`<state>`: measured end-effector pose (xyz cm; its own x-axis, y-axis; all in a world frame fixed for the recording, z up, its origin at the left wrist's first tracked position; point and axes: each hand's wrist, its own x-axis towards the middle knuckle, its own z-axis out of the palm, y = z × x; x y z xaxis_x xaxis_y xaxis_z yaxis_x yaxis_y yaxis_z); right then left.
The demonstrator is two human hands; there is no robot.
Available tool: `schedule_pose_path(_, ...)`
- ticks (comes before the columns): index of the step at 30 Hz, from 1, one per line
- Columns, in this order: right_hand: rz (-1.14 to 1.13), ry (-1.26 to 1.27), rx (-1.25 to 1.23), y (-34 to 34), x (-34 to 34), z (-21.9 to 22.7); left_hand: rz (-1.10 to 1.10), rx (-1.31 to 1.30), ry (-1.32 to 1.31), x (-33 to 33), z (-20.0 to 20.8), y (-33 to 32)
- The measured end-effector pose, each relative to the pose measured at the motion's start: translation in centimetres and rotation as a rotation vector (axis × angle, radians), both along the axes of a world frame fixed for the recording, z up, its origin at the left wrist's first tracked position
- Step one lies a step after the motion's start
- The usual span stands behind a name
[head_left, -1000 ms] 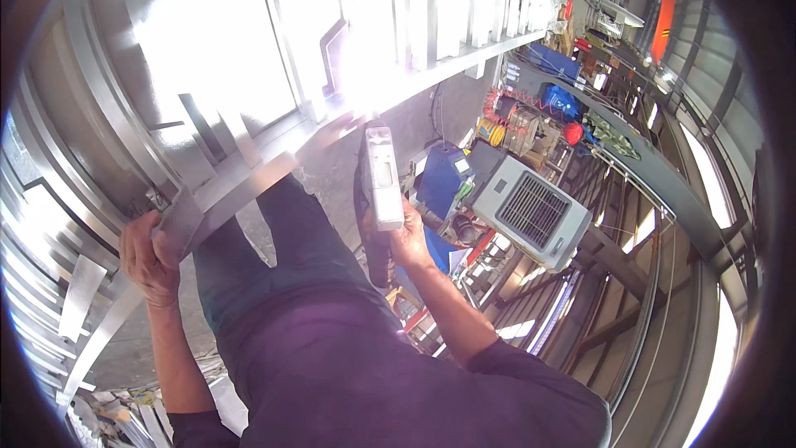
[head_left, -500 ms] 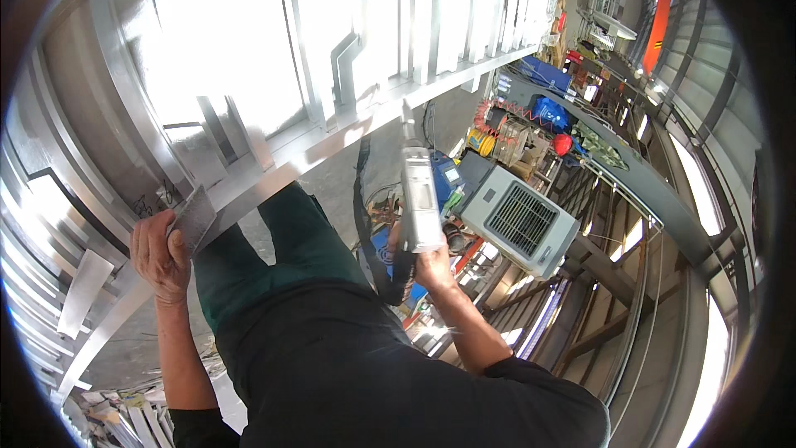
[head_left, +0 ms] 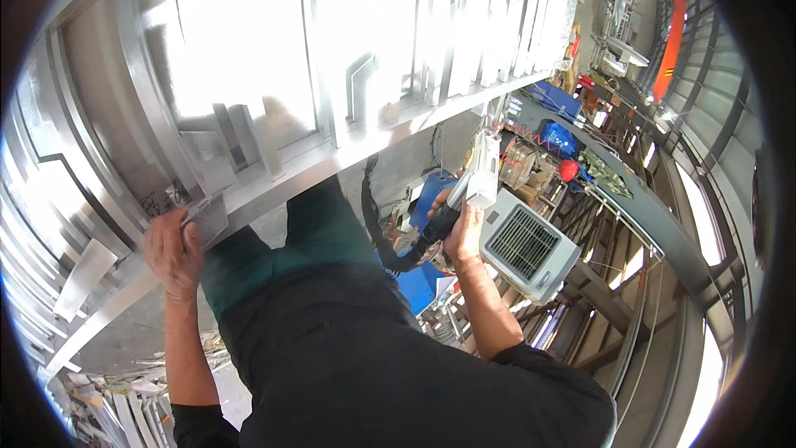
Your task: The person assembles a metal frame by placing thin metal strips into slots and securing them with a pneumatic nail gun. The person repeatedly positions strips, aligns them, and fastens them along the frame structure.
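At the near edge of a large pale metal frame [head_left: 307, 148], my left hand [head_left: 172, 253] is closed, thumb and fingers gripping a small flat metal plate [head_left: 212, 217]. The plate stands over the frame's edge bar, and handwritten dark marks lie on the metal just beyond my fingers. My right hand [head_left: 464, 234] is wrapped round a handheld welding gun [head_left: 482, 181] with a boxy silver-white body, a black grip and a thick black cable. It is held off to the right, its front end pointing away from me, apart from the frame.
A grey air cooler [head_left: 531, 241] with a grille stands right of the gun. Beyond it are a red helmet [head_left: 568, 170], a blue bag [head_left: 557, 139] and a coiled red hose. A loose metal strip [head_left: 86, 280] lies on the frame's left. Scrap pieces [head_left: 124, 415] lie lower left.
The welding gun has moved right, away from the frame, and its front end has swung to the right. My left hand stays at the small plate. The whole view has shifted slightly.
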<state>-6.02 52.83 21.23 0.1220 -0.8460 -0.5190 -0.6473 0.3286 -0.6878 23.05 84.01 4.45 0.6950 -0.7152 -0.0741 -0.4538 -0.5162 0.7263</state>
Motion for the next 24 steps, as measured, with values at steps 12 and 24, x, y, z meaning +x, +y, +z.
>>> schedule_pose_path(12, 0.219, -0.15, 0.247, -13.2, -0.1, -1.8, 0.117, 0.232, -0.039, -0.9, 1.2, 0.7)
schedule_pose_path(24, 0.674, -0.198, 0.565, -30.8, 1.7, 1.0, 0.8, 0.485, -0.26, -2.7, 6.1, -6.1)
